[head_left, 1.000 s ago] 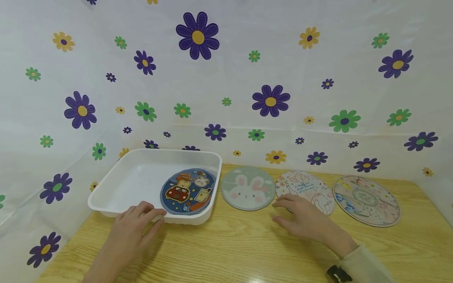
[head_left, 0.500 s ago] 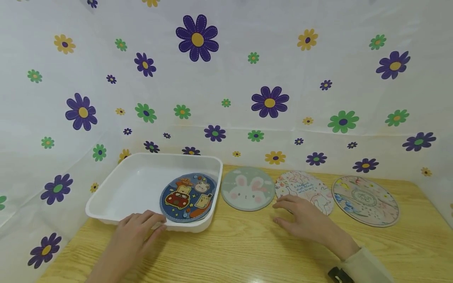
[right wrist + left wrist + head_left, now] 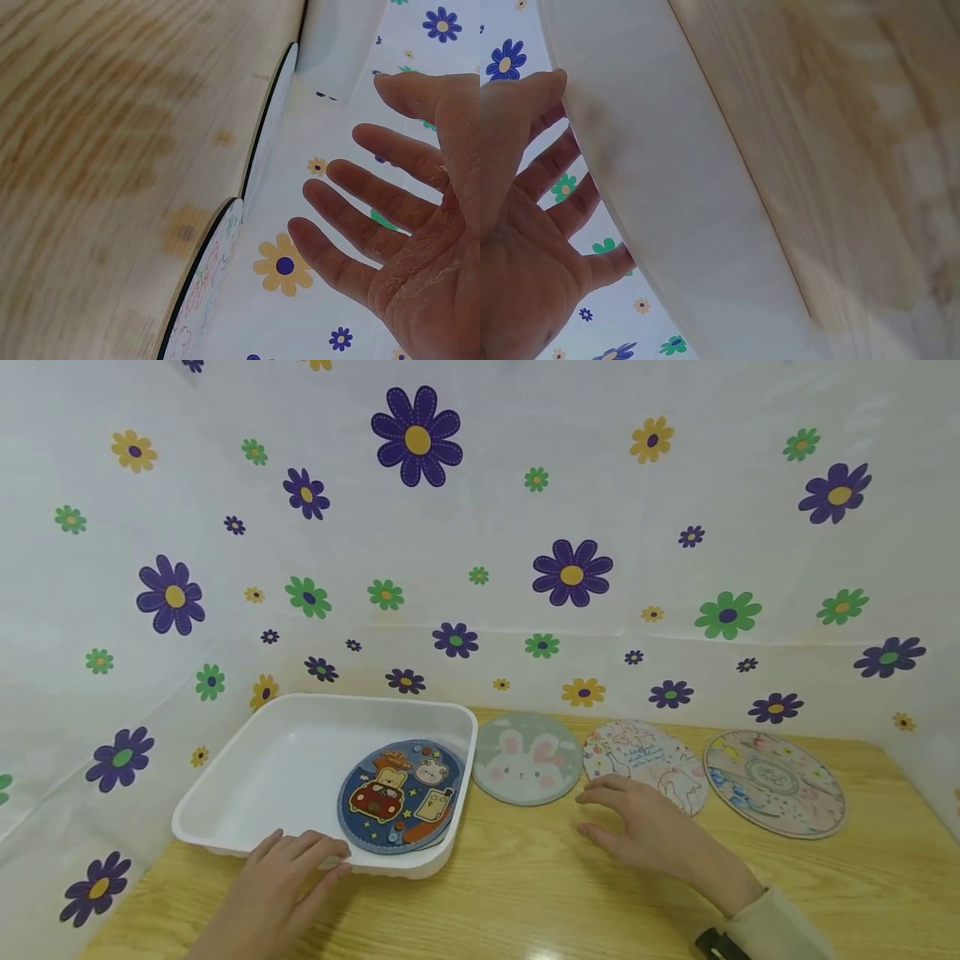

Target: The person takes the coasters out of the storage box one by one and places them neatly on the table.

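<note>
My left hand (image 3: 281,885) holds the near rim of a white plastic tray (image 3: 247,843), thumb outside and fingers over the edge, as the left wrist view shows. Inside the tray's right part lies a dark blue round mat (image 3: 401,793) with a bear in a red car; another edge peeks out beneath it. My right hand (image 3: 652,831) hovers with relaxed, spread fingers above a white round mat (image 3: 637,752) with pink line drawings, covering part of it. That hand holds nothing. In the right wrist view, thin dark-edged mats (image 3: 214,292) lie beyond the fingers.
A pale green rabbit mat (image 3: 525,760) lies right beside the tray. Farther right is a pinkish floral round mat (image 3: 776,785). All rest on a wood-grain table (image 3: 525,893). A flower-printed white sheet (image 3: 480,510) hangs behind and at the left.
The tray has slid toward me, with the blue mat inside it, and my left hand has moved back along with it. My right hand has stayed nearly still.
</note>
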Action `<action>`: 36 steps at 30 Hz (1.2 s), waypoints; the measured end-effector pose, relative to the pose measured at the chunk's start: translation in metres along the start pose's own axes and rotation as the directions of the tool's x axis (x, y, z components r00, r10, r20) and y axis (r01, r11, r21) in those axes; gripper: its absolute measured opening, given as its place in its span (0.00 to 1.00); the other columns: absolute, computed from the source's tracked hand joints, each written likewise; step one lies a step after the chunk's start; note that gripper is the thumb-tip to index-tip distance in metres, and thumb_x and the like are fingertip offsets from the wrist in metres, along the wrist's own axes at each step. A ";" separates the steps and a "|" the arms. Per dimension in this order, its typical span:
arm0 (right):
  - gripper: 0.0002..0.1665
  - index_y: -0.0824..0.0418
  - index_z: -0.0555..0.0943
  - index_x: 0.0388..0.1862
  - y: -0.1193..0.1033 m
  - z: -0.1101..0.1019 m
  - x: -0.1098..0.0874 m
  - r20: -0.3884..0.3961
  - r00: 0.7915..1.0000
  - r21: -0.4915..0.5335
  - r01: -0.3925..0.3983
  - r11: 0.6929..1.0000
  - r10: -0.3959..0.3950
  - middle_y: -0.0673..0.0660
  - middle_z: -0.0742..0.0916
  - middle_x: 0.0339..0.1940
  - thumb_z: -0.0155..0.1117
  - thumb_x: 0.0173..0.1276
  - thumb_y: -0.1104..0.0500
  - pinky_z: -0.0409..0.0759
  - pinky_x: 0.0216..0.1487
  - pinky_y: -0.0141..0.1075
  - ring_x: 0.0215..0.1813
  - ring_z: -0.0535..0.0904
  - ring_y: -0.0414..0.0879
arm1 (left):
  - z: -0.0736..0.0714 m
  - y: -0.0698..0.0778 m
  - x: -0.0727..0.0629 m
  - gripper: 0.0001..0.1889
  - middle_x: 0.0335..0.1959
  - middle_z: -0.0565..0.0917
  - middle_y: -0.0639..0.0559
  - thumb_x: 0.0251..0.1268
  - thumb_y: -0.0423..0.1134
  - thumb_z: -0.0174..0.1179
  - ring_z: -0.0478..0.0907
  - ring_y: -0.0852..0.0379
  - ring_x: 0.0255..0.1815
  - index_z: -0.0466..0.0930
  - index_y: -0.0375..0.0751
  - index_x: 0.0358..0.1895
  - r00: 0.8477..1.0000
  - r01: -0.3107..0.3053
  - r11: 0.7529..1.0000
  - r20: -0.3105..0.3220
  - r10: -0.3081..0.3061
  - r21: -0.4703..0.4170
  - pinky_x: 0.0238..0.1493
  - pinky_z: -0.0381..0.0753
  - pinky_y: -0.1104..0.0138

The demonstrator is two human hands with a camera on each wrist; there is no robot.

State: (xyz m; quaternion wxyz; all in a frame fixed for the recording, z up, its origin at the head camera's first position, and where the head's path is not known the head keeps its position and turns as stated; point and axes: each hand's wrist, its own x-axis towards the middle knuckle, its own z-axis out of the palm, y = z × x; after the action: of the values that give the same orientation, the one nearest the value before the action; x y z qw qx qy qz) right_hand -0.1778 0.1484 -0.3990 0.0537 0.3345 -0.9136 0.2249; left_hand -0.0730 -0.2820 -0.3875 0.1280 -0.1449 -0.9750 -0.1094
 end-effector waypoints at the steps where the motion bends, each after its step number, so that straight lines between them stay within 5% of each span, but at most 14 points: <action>1: 0.16 0.57 0.87 0.52 0.000 0.000 0.000 -0.005 1.000 -0.001 0.009 1.000 -0.009 0.56 0.88 0.55 0.71 0.69 0.52 0.84 0.60 0.50 0.58 0.85 0.53 | 0.000 0.001 0.000 0.06 0.42 0.84 0.69 0.68 0.45 0.67 0.81 0.62 0.45 0.84 0.62 0.45 1.000 -0.005 1.000 -0.011 0.005 0.010 0.57 0.80 0.46; 10: 0.17 0.57 0.86 0.54 -0.008 -0.002 0.008 -0.018 0.999 0.012 0.027 1.000 -0.027 0.54 0.88 0.56 0.69 0.71 0.51 0.84 0.60 0.48 0.58 0.85 0.51 | -0.005 0.006 -0.004 0.13 0.45 0.85 0.59 0.59 0.46 0.75 0.82 0.53 0.48 0.86 0.60 0.46 0.998 0.013 0.997 -0.056 -0.008 0.078 0.52 0.82 0.42; 17: 0.17 0.55 0.86 0.56 -0.015 -0.001 0.018 -0.025 0.999 0.044 0.043 0.998 -0.042 0.54 0.87 0.58 0.68 0.72 0.51 0.83 0.62 0.50 0.61 0.84 0.52 | -0.004 0.006 -0.006 0.16 0.40 0.83 0.64 0.50 0.50 0.78 0.81 0.59 0.41 0.88 0.63 0.45 0.987 -0.061 0.991 -0.142 0.078 0.121 0.43 0.83 0.53; 24: 0.19 0.55 0.85 0.58 -0.025 0.003 0.030 -0.020 0.998 0.075 0.057 0.996 -0.056 0.54 0.87 0.60 0.68 0.72 0.50 0.82 0.64 0.50 0.64 0.83 0.52 | -0.005 0.007 -0.011 0.19 0.41 0.84 0.64 0.48 0.53 0.78 0.81 0.59 0.43 0.89 0.64 0.47 0.976 -0.136 0.976 -0.147 0.162 0.170 0.42 0.85 0.56; 30: 0.19 0.55 0.85 0.57 -0.026 0.006 0.033 -0.025 0.997 0.064 0.069 0.996 -0.068 0.53 0.87 0.60 0.69 0.71 0.50 0.83 0.63 0.47 0.63 0.84 0.50 | -0.006 0.011 -0.013 0.19 0.42 0.84 0.64 0.52 0.53 0.77 0.82 0.56 0.46 0.88 0.64 0.49 0.990 -0.097 0.984 -0.090 0.111 0.152 0.47 0.86 0.55; 36: 0.18 0.56 0.86 0.56 -0.025 0.009 0.035 -0.026 0.997 0.067 0.074 0.995 -0.072 0.53 0.87 0.59 0.69 0.71 0.50 0.83 0.62 0.47 0.62 0.84 0.50 | -0.004 0.010 -0.010 0.19 0.40 0.84 0.63 0.48 0.41 0.80 0.81 0.59 0.42 0.89 0.60 0.46 0.986 -0.082 0.983 -0.132 0.105 0.167 0.45 0.87 0.56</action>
State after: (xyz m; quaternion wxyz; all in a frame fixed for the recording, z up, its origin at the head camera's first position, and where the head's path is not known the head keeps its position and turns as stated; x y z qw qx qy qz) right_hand -0.1882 0.1072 -0.3887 0.0611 0.3666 -0.8919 0.2576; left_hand -0.0603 -0.2765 -0.3850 0.2127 -0.1718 -0.9613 -0.0342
